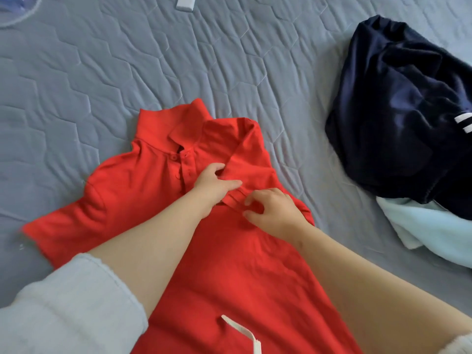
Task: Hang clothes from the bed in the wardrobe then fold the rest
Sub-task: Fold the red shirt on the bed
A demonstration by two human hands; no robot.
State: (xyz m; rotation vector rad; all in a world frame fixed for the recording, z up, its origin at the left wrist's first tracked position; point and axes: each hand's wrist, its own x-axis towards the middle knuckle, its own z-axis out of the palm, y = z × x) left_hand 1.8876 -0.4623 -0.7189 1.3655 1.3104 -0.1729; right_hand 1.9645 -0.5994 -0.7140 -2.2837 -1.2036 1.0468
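The red polo (pixel 229 264) lay front-up on the bed (pixel 102 72) with one sleeve (pixel 250 172) folded across the chest, so I judged myself in the folding step. My left hand (pixel 214 185) pressed on that fold with loose fingers, while my right hand (pixel 274 212) pinched the cuff with curled fingers. Next I would need to bring in the other sleeve (pixel 63 226); the navy heap (pixel 398 111) lay well apart.

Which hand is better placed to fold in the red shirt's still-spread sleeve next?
Probably the left hand: it rests mid-chest, nearer the spread sleeve. The right hand touches the folded sleeve's cuff, on the far side.
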